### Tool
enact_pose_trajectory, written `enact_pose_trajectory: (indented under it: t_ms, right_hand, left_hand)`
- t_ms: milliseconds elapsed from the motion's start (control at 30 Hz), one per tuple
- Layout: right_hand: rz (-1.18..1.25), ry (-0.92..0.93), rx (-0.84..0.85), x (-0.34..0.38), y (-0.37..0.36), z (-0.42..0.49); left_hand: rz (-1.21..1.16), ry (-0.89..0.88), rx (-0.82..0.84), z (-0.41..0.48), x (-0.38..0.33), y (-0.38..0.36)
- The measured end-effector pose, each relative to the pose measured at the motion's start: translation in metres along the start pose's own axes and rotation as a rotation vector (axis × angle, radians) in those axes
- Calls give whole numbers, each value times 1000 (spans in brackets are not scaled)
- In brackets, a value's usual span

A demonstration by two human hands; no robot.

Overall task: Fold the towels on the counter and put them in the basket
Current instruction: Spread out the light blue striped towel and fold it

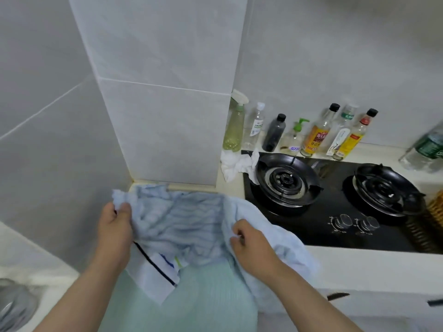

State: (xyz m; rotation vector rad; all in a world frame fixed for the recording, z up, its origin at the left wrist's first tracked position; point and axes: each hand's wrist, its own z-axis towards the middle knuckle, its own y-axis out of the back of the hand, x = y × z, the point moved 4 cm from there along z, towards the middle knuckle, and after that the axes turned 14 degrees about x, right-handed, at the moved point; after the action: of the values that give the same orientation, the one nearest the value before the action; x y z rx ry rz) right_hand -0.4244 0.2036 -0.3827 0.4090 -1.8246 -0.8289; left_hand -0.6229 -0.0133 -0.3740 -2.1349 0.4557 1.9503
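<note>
A light blue striped towel (182,221) lies crumpled over the cream counter (359,264), left of the stove, and part of it hangs over the front edge. My left hand (116,226) pinches its far left corner. My right hand (251,243) grips a bunched fold on its right side. Under it lies a white towel (155,271) with a dark stripe. A pale green towel (203,303) hangs below, close to me. A wicker basket (434,212) shows at the right edge.
A black two-burner gas stove (335,202) fills the counter to the right. Several bottles (316,135) stand along the tiled back wall, with a crumpled white cloth (237,164) beside them. A tiled column (163,104) rises behind the towels. A sink (14,305) sits at lower left.
</note>
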Motion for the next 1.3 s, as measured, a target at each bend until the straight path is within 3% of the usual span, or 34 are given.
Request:
enact_pose_trajectory:
  t_ms: [200, 433, 533, 600, 633, 700, 767, 867, 967, 1000, 1067, 1100, 1167, 1233, 1300]
  right_hand:
    - [-19, 156, 245, 46, -76, -33]
    - [-14, 113, 449, 35, -136, -87]
    - [-99, 111, 365, 19, -129, -106]
    - [-173, 145, 157, -2, -115, -109]
    - [-252, 182, 140, -10, -112, -109]
    - [-479, 147, 241, -24, -112, -105]
    - [-548, 132, 366, -37, -116, -101]
    - [-411, 195, 176, -38, -102, -90]
    - [-239, 149, 28, -48, -81, -73]
    - [-238, 145, 7, -49, -75, -68]
    - [-277, 203, 62, -46, -76, -64]
    - [-254, 213, 124, -43, -80, -65]
    - [-140, 168, 172, -45, -81, -66]
    - [-109, 172, 39, -53, -80, -63]
    - [-173, 198, 21, -57, -85, -64]
  left_hand:
    - [197, -82, 17, -42, -33, 37]
    - [269, -116, 10, -113, -42, 60]
    - [303, -135, 30, -141, -27, 67]
    - [296, -124, 38, -155, -16, 72]
    - [290, -111, 42, -160, -10, 73]
    - [276, -87, 54, -164, 5, 77]
    - [202, -50, 58, -168, 19, 80]
    - [-22, 47, 64, -166, 41, 84]
    - [-382, 334, 244, -167, 67, 77]
    - [-401, 428, 300, -167, 73, 75]
    - [-186, 512, 387, -164, 82, 77]
    - [1, 466, 391, -157, 81, 79]
    - [339, 211, 219, -134, 67, 84]
    - [626, 17, 79, -113, 58, 80]
    - [935, 17, 91, -96, 66, 61]
